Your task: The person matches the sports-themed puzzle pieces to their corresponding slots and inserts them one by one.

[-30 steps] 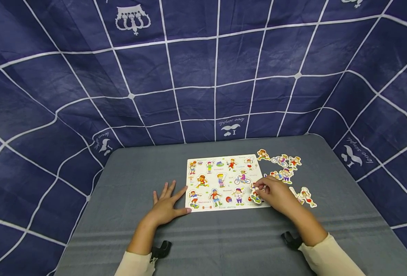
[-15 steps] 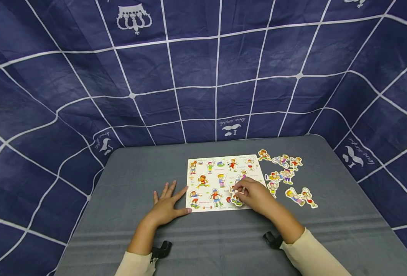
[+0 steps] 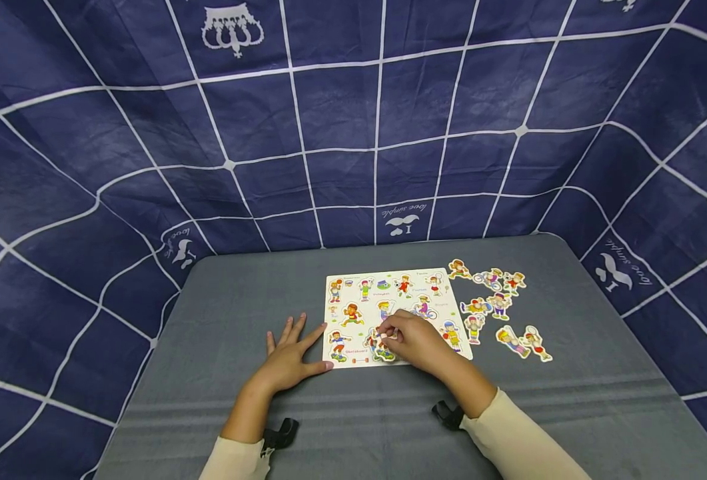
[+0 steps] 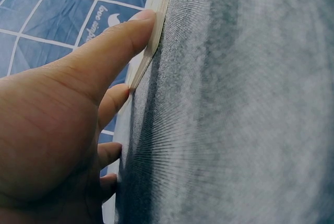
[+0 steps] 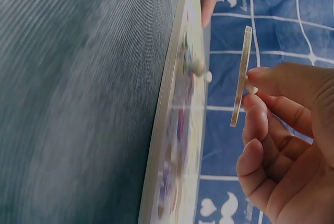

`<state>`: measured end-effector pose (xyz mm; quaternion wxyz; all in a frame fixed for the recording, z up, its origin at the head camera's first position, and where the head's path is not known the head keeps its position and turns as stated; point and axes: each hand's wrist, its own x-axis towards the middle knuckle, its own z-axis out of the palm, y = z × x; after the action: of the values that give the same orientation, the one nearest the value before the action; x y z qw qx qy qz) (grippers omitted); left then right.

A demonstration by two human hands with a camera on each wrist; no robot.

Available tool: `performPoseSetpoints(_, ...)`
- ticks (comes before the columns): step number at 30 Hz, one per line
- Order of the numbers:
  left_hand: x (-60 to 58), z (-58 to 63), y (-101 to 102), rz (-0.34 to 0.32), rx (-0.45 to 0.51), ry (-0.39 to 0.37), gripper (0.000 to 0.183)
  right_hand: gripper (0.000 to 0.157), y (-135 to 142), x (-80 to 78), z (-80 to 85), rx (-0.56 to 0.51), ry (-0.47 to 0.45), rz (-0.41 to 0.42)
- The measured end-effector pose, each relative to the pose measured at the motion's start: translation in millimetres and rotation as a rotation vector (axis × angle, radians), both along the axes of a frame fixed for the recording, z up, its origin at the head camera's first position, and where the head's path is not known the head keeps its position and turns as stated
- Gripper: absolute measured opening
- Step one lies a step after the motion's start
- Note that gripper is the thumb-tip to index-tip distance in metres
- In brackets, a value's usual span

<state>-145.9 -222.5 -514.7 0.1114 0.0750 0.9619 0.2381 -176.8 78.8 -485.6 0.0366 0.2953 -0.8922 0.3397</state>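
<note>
A flat puzzle board (image 3: 437,325) printed with sporty children lies on the grey table. My right hand (image 3: 419,341) pinches a puzzle piece (image 5: 241,78) by its small knob (image 5: 251,89), between thumb and fingertips. In the right wrist view, the piece hovers on edge, apart from the board. Seen from the head, it covers part of a printed figure in the bottom row. My left hand (image 3: 287,363) rests with spread fingers at the board's left side. Its thumb (image 4: 138,28) touches the board's edge in the left wrist view.
Several loose pieces lie right of the board, among them a runner (image 3: 459,269), a cyclist (image 3: 490,279) and a child with a ball (image 3: 514,283). Two more pieces (image 3: 512,343) lie nearer the front. A blue checked cloth (image 3: 341,107) hangs around the table.
My right hand has moved left across the board with the piece, from the lower right corner to the bottom row's middle. The left hand has stayed in place.
</note>
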Motion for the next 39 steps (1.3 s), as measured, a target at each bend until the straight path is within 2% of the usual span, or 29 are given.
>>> performPoseSetpoints(11, 0.9, 2.8, 0, -0.001, -0.003, 0.005, 0.084, 0.009, -32, -3.6, 1.1, 0.049, -0.022, 0.019)
performPoseSetpoints(19, -0.6, 1.5, -1, -0.007, -0.008, 0.008, 0.084, 0.009, -57, -8.4, -6.4, 0.093, 0.013, 0.08)
performPoseSetpoints(32, -0.6, 3.3, -1, -0.012, -0.002, 0.013, 0.084, 0.009, -83, -19.2, -9.1, 0.158, -0.117, 0.11)
performPoseSetpoints(39, -0.4, 1.5, -2, -0.018, -0.003, 0.009, 0.084, 0.01, -91, -24.2, -15.8, 0.209, -0.133, 0.091)
